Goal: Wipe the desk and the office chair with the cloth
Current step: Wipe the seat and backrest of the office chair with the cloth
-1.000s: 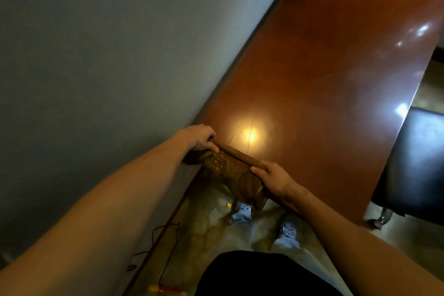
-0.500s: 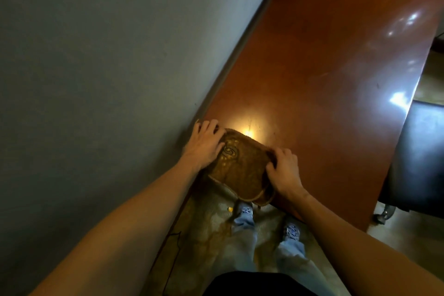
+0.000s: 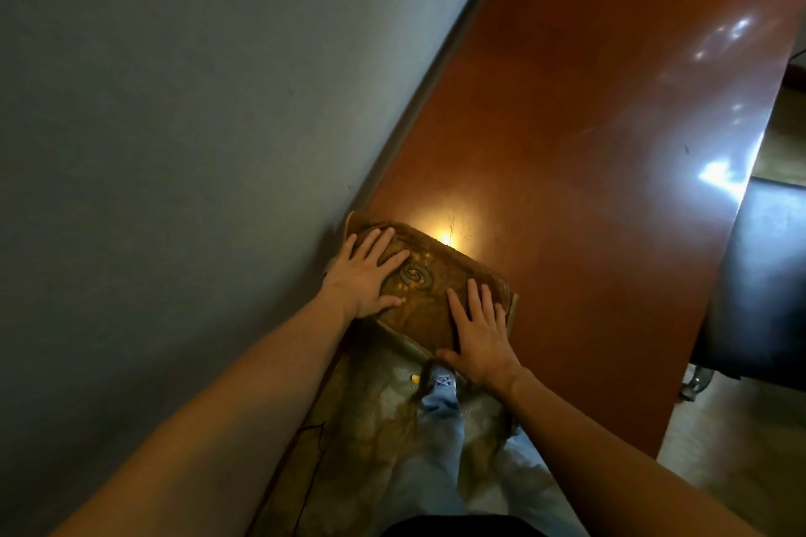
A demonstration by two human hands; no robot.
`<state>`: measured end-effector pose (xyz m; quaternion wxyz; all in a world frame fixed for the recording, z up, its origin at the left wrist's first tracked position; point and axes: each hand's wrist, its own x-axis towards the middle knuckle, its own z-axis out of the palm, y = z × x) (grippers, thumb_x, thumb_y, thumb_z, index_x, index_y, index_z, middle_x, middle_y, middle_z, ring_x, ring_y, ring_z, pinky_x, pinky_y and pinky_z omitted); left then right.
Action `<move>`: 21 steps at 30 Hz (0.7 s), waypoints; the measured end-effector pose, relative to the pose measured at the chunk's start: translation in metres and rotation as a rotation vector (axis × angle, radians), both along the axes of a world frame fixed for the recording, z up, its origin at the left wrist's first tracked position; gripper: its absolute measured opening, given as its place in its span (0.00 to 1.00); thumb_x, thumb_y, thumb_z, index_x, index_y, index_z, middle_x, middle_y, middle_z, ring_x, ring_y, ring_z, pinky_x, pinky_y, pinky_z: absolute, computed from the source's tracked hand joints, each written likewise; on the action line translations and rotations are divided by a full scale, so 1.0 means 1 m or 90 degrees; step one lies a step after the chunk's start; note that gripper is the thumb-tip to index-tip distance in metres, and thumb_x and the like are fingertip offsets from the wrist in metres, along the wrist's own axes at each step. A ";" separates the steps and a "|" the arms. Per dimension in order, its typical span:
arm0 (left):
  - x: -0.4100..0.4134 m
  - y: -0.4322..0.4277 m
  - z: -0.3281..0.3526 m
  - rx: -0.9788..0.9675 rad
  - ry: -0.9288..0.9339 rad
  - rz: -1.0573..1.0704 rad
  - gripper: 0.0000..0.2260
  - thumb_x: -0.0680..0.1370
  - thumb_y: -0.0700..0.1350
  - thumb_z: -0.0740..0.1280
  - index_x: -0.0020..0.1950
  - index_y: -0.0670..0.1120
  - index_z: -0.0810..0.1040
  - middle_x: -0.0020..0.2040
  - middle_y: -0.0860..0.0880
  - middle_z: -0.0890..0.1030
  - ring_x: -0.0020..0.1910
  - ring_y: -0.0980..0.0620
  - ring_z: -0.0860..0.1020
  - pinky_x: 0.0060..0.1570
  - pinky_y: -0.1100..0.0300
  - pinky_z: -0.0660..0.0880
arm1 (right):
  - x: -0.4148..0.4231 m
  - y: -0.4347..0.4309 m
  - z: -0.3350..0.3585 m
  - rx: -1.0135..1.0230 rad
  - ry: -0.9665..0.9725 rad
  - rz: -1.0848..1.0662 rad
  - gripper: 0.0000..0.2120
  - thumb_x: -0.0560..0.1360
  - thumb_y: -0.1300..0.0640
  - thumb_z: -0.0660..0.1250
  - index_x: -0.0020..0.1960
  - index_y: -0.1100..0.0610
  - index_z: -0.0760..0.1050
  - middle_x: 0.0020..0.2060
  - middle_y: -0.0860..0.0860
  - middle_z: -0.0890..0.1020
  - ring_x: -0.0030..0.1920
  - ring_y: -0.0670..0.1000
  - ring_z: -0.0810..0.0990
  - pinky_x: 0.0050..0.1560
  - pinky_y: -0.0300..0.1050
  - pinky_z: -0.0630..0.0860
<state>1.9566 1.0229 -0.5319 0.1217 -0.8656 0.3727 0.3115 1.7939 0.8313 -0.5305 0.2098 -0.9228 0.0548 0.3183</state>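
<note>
A brown cloth [image 3: 429,288] with a spiral pattern lies spread on the near end of the long reddish-brown desk [image 3: 589,144], up against the wall. My left hand [image 3: 368,273] presses flat on the cloth's left side with fingers spread. My right hand [image 3: 479,331] presses flat on its right side, close to the desk's near edge. The black office chair [image 3: 759,275] stands to the right of the desk, only partly in view.
A grey wall [image 3: 196,122] runs along the desk's left side. Below the desk's near end are my legs and shoes [image 3: 442,382] on a patterned floor. A thin cable [image 3: 312,462] lies by the wall. A chair castor [image 3: 698,384] shows at the right.
The cloth went from being held by its edge in both hands to lying flat on the desk. Both hands have opened and now press down on it, farther onto the desk.
</note>
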 end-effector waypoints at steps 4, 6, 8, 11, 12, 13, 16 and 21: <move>0.011 -0.002 -0.004 0.026 -0.012 -0.017 0.41 0.76 0.74 0.54 0.81 0.59 0.37 0.79 0.46 0.29 0.79 0.44 0.31 0.77 0.39 0.38 | 0.001 -0.009 -0.007 -0.043 -0.029 0.034 0.50 0.77 0.39 0.66 0.80 0.51 0.32 0.78 0.59 0.32 0.77 0.62 0.30 0.75 0.60 0.34; 0.015 -0.002 -0.008 0.030 -0.023 -0.024 0.41 0.76 0.75 0.50 0.80 0.60 0.35 0.79 0.47 0.27 0.78 0.44 0.30 0.77 0.39 0.37 | 0.003 -0.015 -0.009 -0.054 -0.038 0.044 0.51 0.76 0.38 0.66 0.80 0.50 0.31 0.78 0.58 0.32 0.78 0.61 0.31 0.75 0.59 0.34; 0.021 -0.001 -0.010 0.030 -0.038 -0.035 0.40 0.75 0.77 0.46 0.79 0.61 0.32 0.78 0.48 0.26 0.78 0.45 0.29 0.76 0.39 0.37 | 0.007 -0.020 -0.011 -0.062 -0.038 0.049 0.51 0.76 0.37 0.65 0.78 0.49 0.29 0.78 0.58 0.32 0.78 0.60 0.31 0.75 0.58 0.34; 0.029 -0.002 -0.012 0.039 -0.058 -0.060 0.40 0.74 0.77 0.42 0.78 0.61 0.29 0.78 0.48 0.26 0.78 0.45 0.28 0.76 0.38 0.36 | 0.013 -0.026 -0.011 -0.073 -0.026 0.052 0.52 0.76 0.37 0.65 0.75 0.49 0.26 0.78 0.57 0.31 0.78 0.60 0.31 0.75 0.58 0.34; 0.029 -0.003 -0.010 0.044 -0.061 -0.062 0.39 0.74 0.77 0.42 0.77 0.61 0.28 0.78 0.48 0.26 0.78 0.45 0.29 0.76 0.38 0.36 | 0.014 -0.026 -0.011 -0.074 -0.024 0.052 0.52 0.76 0.37 0.65 0.76 0.49 0.26 0.78 0.57 0.31 0.78 0.60 0.31 0.75 0.58 0.34; 0.028 -0.003 -0.010 0.047 -0.063 -0.065 0.39 0.75 0.77 0.42 0.78 0.61 0.29 0.78 0.48 0.26 0.78 0.45 0.29 0.76 0.38 0.36 | 0.016 -0.027 -0.010 -0.070 -0.020 0.049 0.52 0.76 0.37 0.66 0.77 0.49 0.27 0.77 0.56 0.30 0.78 0.60 0.32 0.76 0.58 0.35; 0.018 -0.002 -0.007 0.006 -0.085 -0.061 0.38 0.77 0.74 0.43 0.80 0.58 0.34 0.80 0.45 0.30 0.79 0.44 0.32 0.76 0.39 0.36 | 0.018 -0.021 -0.008 -0.067 0.004 0.042 0.52 0.76 0.39 0.67 0.80 0.50 0.31 0.77 0.57 0.29 0.78 0.61 0.31 0.76 0.60 0.35; -0.014 -0.002 0.001 -0.127 -0.088 -0.012 0.35 0.81 0.67 0.48 0.82 0.54 0.39 0.81 0.45 0.34 0.80 0.44 0.34 0.78 0.42 0.37 | 0.023 -0.011 0.005 -0.064 0.013 0.031 0.47 0.78 0.43 0.65 0.81 0.53 0.35 0.79 0.60 0.34 0.78 0.63 0.33 0.75 0.62 0.34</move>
